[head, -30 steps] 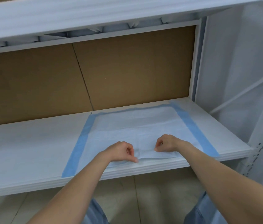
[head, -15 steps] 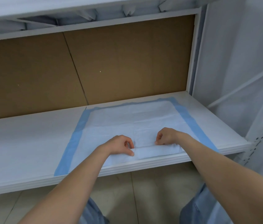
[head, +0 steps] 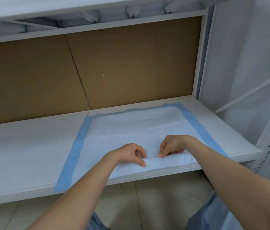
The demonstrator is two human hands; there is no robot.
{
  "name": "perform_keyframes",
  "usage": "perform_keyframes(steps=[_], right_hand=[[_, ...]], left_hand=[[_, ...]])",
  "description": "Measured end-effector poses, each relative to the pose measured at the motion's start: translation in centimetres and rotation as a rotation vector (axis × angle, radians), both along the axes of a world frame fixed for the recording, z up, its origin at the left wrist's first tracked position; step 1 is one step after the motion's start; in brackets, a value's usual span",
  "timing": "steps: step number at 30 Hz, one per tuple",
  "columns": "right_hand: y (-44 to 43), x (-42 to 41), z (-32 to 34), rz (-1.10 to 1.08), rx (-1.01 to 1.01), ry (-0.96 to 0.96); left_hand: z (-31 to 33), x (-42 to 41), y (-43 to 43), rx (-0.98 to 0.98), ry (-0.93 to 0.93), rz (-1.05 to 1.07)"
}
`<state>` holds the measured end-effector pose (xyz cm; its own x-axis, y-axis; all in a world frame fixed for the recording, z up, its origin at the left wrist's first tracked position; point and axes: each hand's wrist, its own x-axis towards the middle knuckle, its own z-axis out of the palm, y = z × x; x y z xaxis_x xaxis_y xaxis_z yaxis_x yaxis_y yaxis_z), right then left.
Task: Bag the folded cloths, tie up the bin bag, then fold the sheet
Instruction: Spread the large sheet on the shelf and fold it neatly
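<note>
Head view: blue-bordered white sheet (head: 131, 130) lies flat on white shelf (head: 23, 155), near edge at shelf front. Left hand (head: 129, 154) and right hand (head: 172, 145), fingers curled, apparently pinch raised fold near front edge, close together.

Soft, cool, even light falls on the white shelf (head: 23, 155), with faint shadows under the forearms (head: 84, 185); the brown back panel (head: 131, 63) sits dimmer. Wide-angle distortion bends straight lines near the edges; detail slightly soft.
</note>
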<state>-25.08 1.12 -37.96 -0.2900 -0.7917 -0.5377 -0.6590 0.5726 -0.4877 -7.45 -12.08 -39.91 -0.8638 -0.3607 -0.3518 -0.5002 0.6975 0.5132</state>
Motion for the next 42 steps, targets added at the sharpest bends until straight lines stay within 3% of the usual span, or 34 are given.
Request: perform_keyframes(steps=[3, 6, 8, 11, 17, 20, 24, 29, 37, 42], right_hand=[[-0.9, -0.1, -0.2, -0.068, -0.152, 0.057], [-2.1, -0.3, -0.8, -0.183, -0.327, 0.365], [-2.8, -0.4, -1.2, -0.164, -0.323, 0.416], [-4.1, -0.8, -1.8, -0.103, -0.259, 0.439], [-6.9, -2.0, -2.5, 0.008, -0.139, 0.472], [-7.8, -2.5, -3.2, -0.005, -0.139, 0.512], [-9.0, -3.3, -3.0, -0.076, -0.196, 0.58], [-8.6, -4.0, -4.1, -0.062, -0.117, 0.509], [-7.3, -3.8, -4.6, -0.082, -0.103, 0.51], [-8.8, -4.0, -2.8, -0.142, -0.222, 0.569]], left_hand=[[0.7, 0.0, -0.3, 0.087, 0.065, 0.096], [1.0, -0.1, -2.0, -0.248, 0.178, 0.206], [0.8, -0.1, -3.4, -0.426, 0.135, 0.206], [0.5, -0.1, -5.5, -0.523, -0.017, 0.199], [-1.0, 0.3, -9.1, -0.447, -0.241, 0.239], [-1.8, -0.1, -10.0, -0.414, -0.223, 0.275], [-1.4, -0.7, -10.9, -0.567, -0.15, 0.315], [-2.3, -0.5, -11.9, -0.419, -0.222, 0.293], [-1.9, -0.6, -10.9, -0.415, -0.234, 0.259], [0.1, -2.4, -10.9, -0.646, -0.273, 0.354]])
